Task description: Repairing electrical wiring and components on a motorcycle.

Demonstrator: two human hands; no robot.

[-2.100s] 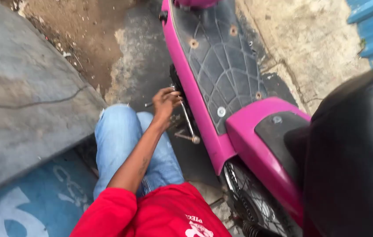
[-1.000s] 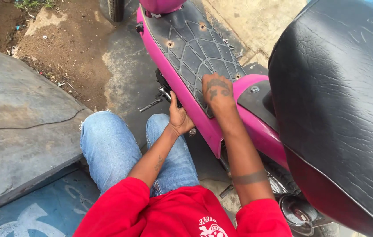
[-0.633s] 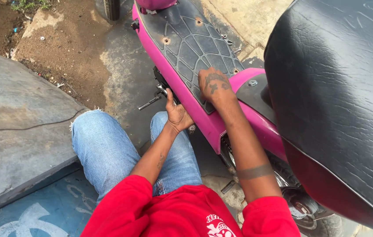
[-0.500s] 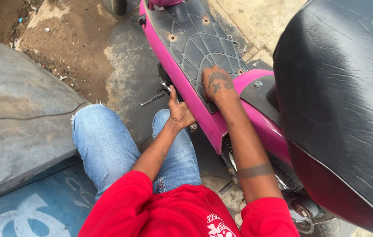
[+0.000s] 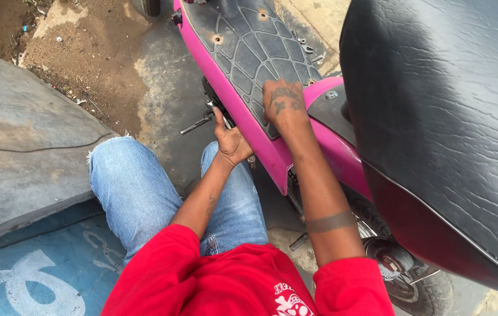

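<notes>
While the person crouches beside a pink scooter (image 5: 243, 111), the left hand (image 5: 232, 140) reaches under the edge of its body, with the fingers curled up out of sight behind the pink panel; whether they grip anything there cannot be told. Only the thumb and the back of the hand show. Just past the thumb, a thin metal stand lever (image 5: 195, 124) sticks out toward the ground. The right hand (image 5: 284, 104) lies flat, palm down, on the black rubber footboard mat (image 5: 249, 44), fingers spread slightly and closed on nothing. Beyond those fingertips the mat runs on toward the front of the scooter. Beside the right wrist rises the large black seat (image 5: 454, 129). Below the forearms are blue jeans (image 5: 137, 187) and a red shirt (image 5: 231, 281). Off to the left hand's side lies a grey concrete slab (image 5: 20, 146).
</notes>
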